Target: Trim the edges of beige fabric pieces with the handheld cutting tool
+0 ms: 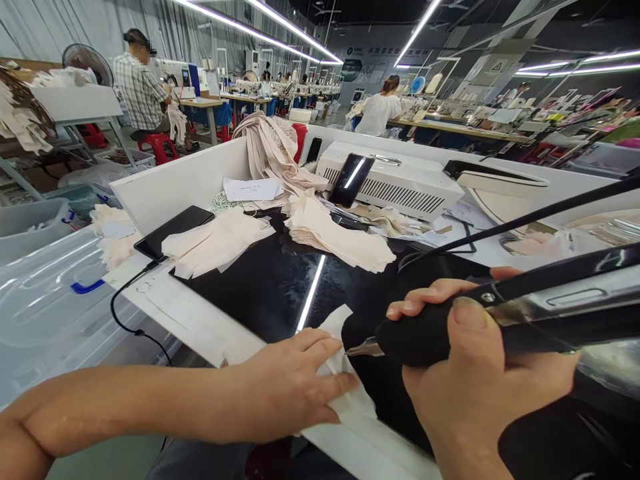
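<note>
My right hand [475, 360] is wrapped round a black corded hand tool [420, 337], its thumb on top. A pointed metal tip sticks out of the tool's front and meets the edge of a small cream fabric piece [353, 400], beside my left fingers. My left hand [305, 380] lies on that piece with its fingers spread, holding nothing. The piece rests near the front edge of a glossy black work surface [260, 300]. Farther back on this surface lie a fanned stack of cream fabric pieces [337, 233] and a looser pile of fabric pieces [217, 240].
A dark tablet [175, 232] with a cable lies at the left. Behind the stacks a phone [351, 180] leans on a white vented box [390, 177], near draped beige fabric [273, 153]. A black cable [540, 217] arcs over the right side. Clear plastic bins [45, 293] stand left.
</note>
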A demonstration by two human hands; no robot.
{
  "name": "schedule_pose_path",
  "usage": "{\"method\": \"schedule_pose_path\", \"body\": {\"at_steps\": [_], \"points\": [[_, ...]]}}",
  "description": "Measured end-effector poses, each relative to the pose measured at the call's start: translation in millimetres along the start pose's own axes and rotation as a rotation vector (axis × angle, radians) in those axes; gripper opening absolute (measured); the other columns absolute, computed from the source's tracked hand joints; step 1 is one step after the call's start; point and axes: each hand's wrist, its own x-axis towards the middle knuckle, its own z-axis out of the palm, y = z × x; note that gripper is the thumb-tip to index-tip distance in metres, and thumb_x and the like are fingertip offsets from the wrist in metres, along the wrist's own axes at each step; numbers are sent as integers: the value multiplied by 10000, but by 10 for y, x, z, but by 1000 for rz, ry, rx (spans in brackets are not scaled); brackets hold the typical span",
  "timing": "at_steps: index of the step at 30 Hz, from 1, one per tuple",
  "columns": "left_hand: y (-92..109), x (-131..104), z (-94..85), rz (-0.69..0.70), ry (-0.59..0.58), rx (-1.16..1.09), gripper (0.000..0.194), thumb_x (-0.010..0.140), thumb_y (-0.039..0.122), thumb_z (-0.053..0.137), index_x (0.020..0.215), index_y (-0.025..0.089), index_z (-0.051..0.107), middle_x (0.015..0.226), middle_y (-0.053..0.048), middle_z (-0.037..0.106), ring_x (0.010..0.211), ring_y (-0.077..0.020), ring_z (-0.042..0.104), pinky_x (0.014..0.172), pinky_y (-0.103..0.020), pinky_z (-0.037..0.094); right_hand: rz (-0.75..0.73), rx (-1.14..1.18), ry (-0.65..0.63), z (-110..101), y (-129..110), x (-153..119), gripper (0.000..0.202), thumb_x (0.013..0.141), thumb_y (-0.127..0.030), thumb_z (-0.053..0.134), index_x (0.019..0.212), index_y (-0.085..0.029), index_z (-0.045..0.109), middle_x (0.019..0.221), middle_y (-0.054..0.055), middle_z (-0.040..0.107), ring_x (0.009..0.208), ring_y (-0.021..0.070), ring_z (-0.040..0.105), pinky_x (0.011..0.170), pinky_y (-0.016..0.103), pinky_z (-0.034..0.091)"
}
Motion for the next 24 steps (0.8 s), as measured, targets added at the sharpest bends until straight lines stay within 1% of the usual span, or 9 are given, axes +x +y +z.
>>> {"method": "schedule_pose_path", "body": {"at_steps": [2,4,6,8,11,13,15,19,24], "points": [[82,2,-64,13,5,40,504,1316,499,727,1607,89,767,1560,-243,829,1565,-321,773,1410,-422,591,9,-9,-6,-57,-26,-6,487,722,-404,1026,1143,-374,784,772,-105,685,534,237,659,491,441,656],[66,20,-107,21,3,41,421,1346,428,660,1536,76,792,1519,-223,852,1520,-291,796,1404,-378,587,13,1,-23,-121,-64,4,488,713,-397,1045,1135,-387,800,762,-100,689,535,248,662,480,449,652],[-66,68,-119,23,-9,-19,307,1333,318,651,1415,81,828,1452,-214,869,1439,-289,829,1342,-365,640,32,7,-61,-176,-107,25,500,689,-402,1085,1106,-395,810,748,-90,702,543,266,676,485,470,659],[-283,152,-111,43,-42,-121,240,1282,163,636,1385,72,833,1435,-217,874,1413,-290,840,1276,-360,692,63,-1,-92,-208,-137,42,513,668,-405,1111,1088,-407,815,748,-84,724,558,282,696,501,490,671],[-635,329,-97,138,-144,-249,418,1175,-17,581,1523,45,803,1522,-224,867,1573,-289,787,1348,-361,662,78,-3,-93,-196,-137,30,516,664,-368,1090,1092,-408,805,754,-98,743,564,278,705,510,475,669],[-815,449,-92,165,-230,-300,493,1149,-59,565,1562,72,802,1581,-206,859,1646,-280,751,1402,-367,626,55,6,-52,-155,-113,0,503,678,-361,1053,1109,-390,795,741,-113,732,541,253,684,505,443,658],[-937,537,-85,157,-301,-335,532,1134,-90,559,1552,110,820,1616,-182,854,1652,-261,754,1404,-356,620,15,19,-4,-108,-88,-28,505,694,-384,1042,1131,-366,791,732,-115,731,519,236,669,497,422,652],[-1072,564,-64,148,-354,-367,617,1100,-142,553,1576,143,823,1651,-166,846,1660,-244,754,1392,-348,622,-42,51,9,-70,-57,-48,559,662,-435,1120,1097,-321,788,708,-93,739,481,244,669,438,406,619],[-1143,447,-59,161,-349,-323,633,1127,-142,561,1641,138,803,1690,-175,828,1655,-255,760,1380,-364,636,-48,34,-26,-138,-13,-80,577,763,-500,1135,1198,-338,792,780,-87,744,542,240,712,524,428,676]]}}
